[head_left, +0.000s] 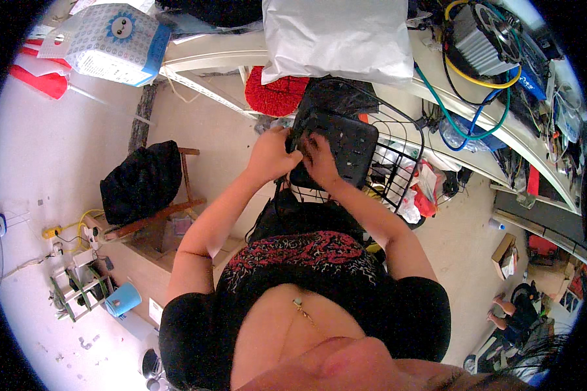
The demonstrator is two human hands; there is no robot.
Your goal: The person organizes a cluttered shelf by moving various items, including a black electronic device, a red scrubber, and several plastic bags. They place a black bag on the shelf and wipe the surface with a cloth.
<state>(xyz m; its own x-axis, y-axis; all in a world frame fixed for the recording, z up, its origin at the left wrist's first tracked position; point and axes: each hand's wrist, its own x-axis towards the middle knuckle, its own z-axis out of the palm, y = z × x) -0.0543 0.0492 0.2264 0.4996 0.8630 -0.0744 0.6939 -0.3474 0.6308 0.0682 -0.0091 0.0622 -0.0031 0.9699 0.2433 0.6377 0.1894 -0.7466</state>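
Note:
A black shallow tray (352, 148) with several small bits scattered on it rests over a black wire basket (390, 171) in front of me. My left hand (270, 156) is closed at the tray's left edge, its thumb pointing toward the right hand and its other fingers partly hidden. Just beside it, my right hand (319, 161) reaches over the tray's left part with its fingers bent down and drawn together. Whatever sits between those fingertips is too small and dark to name. A dark plastic bag (346, 91) lies behind the tray.
A white shelf edge (215, 53) runs across the far side, bearing a white plastic bag (336, 39) and a motor with cables (486, 49). A red fluffy round thing (274, 94) is beyond my left hand. At left stands a wooden chair (169, 212) with black cloth (143, 182).

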